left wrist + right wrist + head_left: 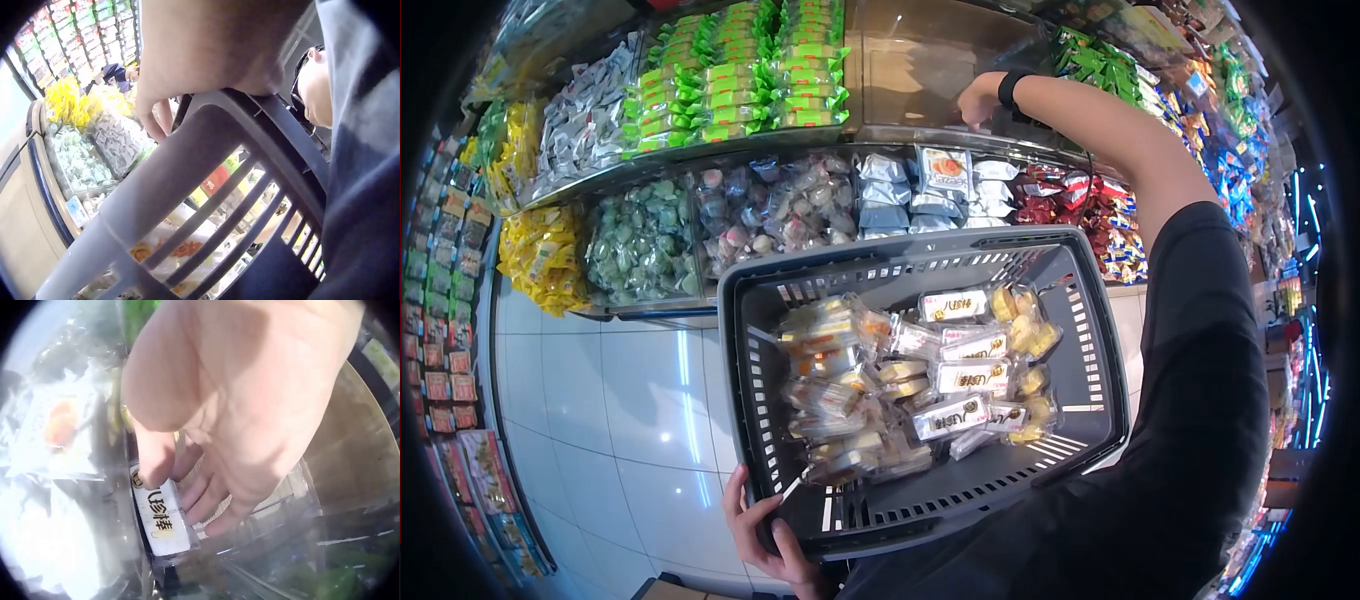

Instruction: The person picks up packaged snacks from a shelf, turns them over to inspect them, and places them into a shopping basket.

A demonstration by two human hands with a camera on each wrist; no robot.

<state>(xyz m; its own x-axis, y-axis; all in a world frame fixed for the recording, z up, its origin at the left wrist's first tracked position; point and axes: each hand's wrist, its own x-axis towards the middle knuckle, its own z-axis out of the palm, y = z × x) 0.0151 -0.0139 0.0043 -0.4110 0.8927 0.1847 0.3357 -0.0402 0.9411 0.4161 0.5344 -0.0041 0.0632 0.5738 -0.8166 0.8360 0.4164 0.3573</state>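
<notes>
My left hand (766,535) grips the near left corner of a dark grey basket (1122,400), fingers over its rim. In the left wrist view that hand (212,56) lies on the basket's edge (172,165). White-labelled packets (972,378), yellow round snacks (1025,335) and clear-wrapped pieces (820,335) lie in the basket. My right hand (990,98) is inside a brown-bottomed shelf bin (905,75). In the right wrist view, the right hand (237,406) pinches a white-labelled packet (164,522) by the bin's side, thumb on its label and fingers along its edge.
Green packets (735,85) fill the bins left of the brown one. Silver-white (945,190) and red packets (1055,195) line the lower shelf. Tiled floor (620,400) shows at the left. A person (119,76) stands beyond the shelf; another person's head (312,87) shows at the right.
</notes>
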